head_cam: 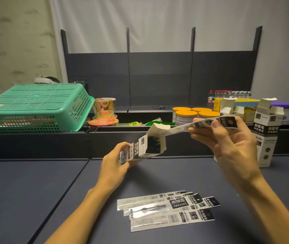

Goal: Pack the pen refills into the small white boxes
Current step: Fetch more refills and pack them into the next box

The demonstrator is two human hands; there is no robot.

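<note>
My left hand point(115, 161) grips a small white box point(140, 149) with black print, tilted so its open top faces right. My right hand point(228, 138) pinches a packaged pen refill point(202, 125) by its black end, its far tip pointing at the box's opening flap. Several more packaged refills point(168, 209) lie in a loose pile on the dark table near me. Another open white box point(265, 134) stands upright at the right, behind my right hand.
An upturned green basket point(34, 108) sits at the back left, noodle cups point(104, 111) beside it. Orange-lidded tins point(191, 114), open cartons point(231, 108) and water bottles point(228, 95) crowd the back right. A raised dark ledge point(52, 143) crosses behind the table.
</note>
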